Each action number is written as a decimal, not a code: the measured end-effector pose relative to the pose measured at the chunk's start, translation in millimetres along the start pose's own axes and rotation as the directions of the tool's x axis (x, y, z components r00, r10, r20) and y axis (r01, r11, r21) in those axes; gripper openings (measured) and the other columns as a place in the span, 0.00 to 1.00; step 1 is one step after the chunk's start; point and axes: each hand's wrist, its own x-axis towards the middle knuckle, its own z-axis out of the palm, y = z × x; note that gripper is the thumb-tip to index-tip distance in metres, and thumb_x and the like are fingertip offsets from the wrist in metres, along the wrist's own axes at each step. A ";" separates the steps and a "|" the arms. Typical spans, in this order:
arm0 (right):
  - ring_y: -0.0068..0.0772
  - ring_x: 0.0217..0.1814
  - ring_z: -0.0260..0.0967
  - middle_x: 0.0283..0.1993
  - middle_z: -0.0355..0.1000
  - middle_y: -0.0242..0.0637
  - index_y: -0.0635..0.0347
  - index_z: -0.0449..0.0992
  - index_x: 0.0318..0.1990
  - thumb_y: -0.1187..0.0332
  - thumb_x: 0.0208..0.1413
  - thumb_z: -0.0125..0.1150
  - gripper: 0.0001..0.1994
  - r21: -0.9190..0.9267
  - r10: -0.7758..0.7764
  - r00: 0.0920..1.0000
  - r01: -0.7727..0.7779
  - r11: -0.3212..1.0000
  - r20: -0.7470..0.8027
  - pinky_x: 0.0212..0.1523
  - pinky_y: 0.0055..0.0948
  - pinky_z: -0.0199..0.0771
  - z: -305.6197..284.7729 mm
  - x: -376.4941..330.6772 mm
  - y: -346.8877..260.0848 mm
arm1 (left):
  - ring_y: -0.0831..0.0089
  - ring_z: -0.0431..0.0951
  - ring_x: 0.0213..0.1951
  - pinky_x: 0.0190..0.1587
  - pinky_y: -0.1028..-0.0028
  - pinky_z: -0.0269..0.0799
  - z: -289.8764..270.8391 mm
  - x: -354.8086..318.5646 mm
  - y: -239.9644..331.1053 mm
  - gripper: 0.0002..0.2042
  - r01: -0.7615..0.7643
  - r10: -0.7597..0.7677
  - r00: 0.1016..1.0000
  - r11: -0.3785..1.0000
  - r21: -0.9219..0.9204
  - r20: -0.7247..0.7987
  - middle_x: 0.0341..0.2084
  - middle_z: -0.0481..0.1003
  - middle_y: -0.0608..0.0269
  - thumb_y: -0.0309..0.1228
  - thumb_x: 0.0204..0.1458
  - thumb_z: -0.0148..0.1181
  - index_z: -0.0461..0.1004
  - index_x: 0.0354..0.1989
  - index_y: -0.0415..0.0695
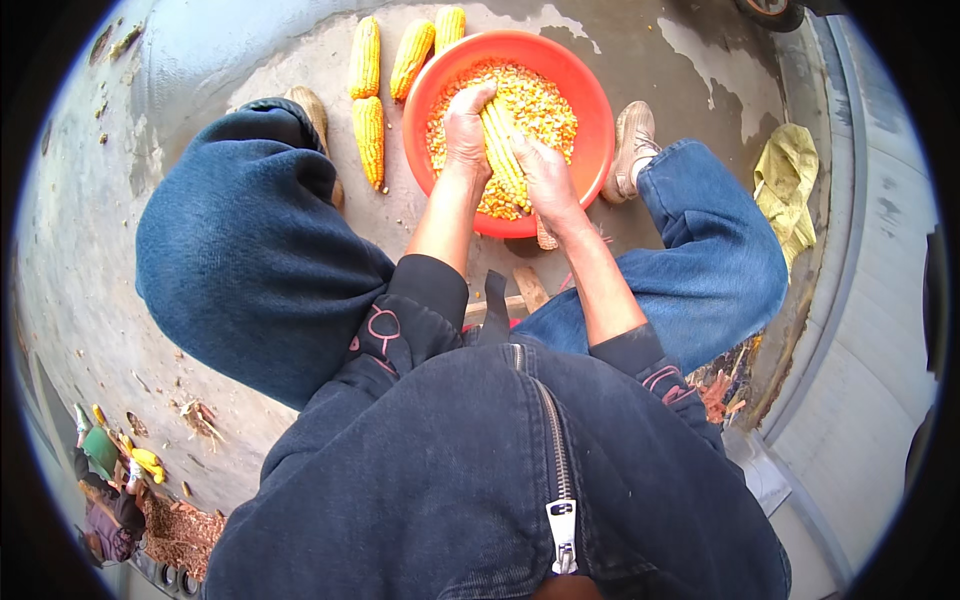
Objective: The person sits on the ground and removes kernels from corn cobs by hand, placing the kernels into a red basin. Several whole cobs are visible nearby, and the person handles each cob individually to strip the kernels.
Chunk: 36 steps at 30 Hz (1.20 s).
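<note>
Both hands, left hand (466, 128) and right hand (545, 172), are closed around one corn cob (503, 150) above the orange bowl (590, 110) of loose kernels (545, 105).

A basin (590, 150) of kernels (545, 105) sits between the feet, four cobs (369, 140) lying left.

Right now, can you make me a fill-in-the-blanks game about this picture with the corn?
1. Both hands hold a corn cob over a round bowl whose colour is ____.
2. The bowl is partly filled with loose corn ____.
3. The number of whole cobs lying on the ground left of the bowl is ____.
4. The left hand and right hand grip the same ____.

Missing words: orange; kernels; four; cob
</note>
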 end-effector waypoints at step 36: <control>0.16 0.16 0.61 0.26 0.66 0.29 0.58 0.74 0.41 0.47 0.63 0.57 0.21 0.017 0.259 0.965 -0.258 0.966 -0.033 0.10 0.17 0.57 3.5 -11.6 -36.9 | 0.63 0.80 0.29 0.32 0.64 0.80 6.9 0.4 12.1 0.09 -0.102 0.069 0.910 0.993 -0.060 -0.410 0.31 0.78 0.55 0.27 0.54 0.59 0.74 0.42 0.38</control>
